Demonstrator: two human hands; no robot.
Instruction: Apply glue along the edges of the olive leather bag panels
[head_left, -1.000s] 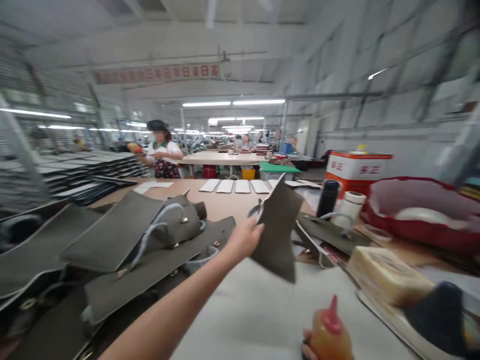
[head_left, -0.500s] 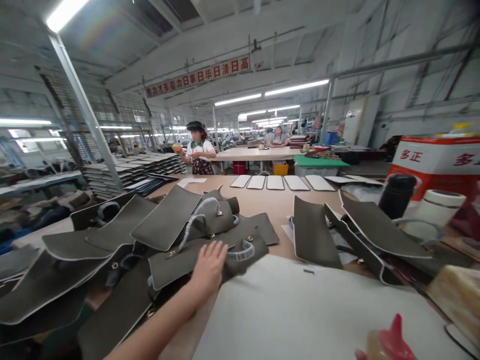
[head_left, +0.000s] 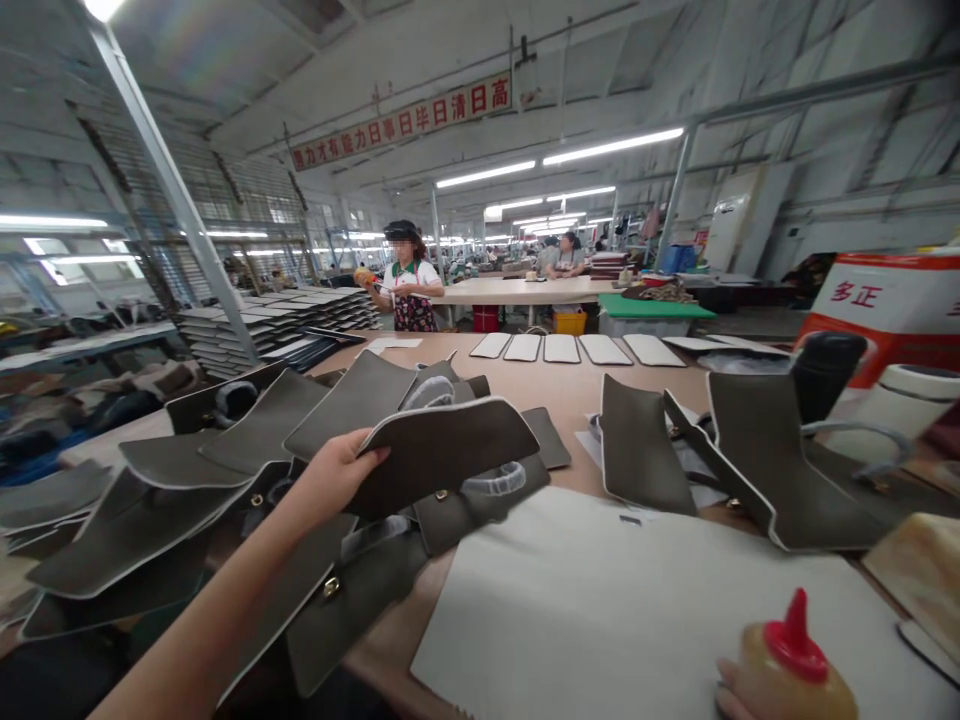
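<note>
The left hand [head_left: 330, 480] pinches a grey panel [head_left: 450, 450] whose long axis runs toward 3 o'clock, while the right hand [head_left: 739, 690], at 5 o'clock, grips a glue bottle [head_left: 795, 670].

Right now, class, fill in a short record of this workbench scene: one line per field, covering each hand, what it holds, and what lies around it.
Left hand: left hand grips the edge of a grey leather panel, lifted off the pile
Right hand: right hand is wrapped round a glue bottle with a red nozzle, at the lower edge of the view
Under the hands: white mat on the table
Left of mat: heap of grey panels
Right of mat: more grey pieces
Background: a person stands at another table
</note>
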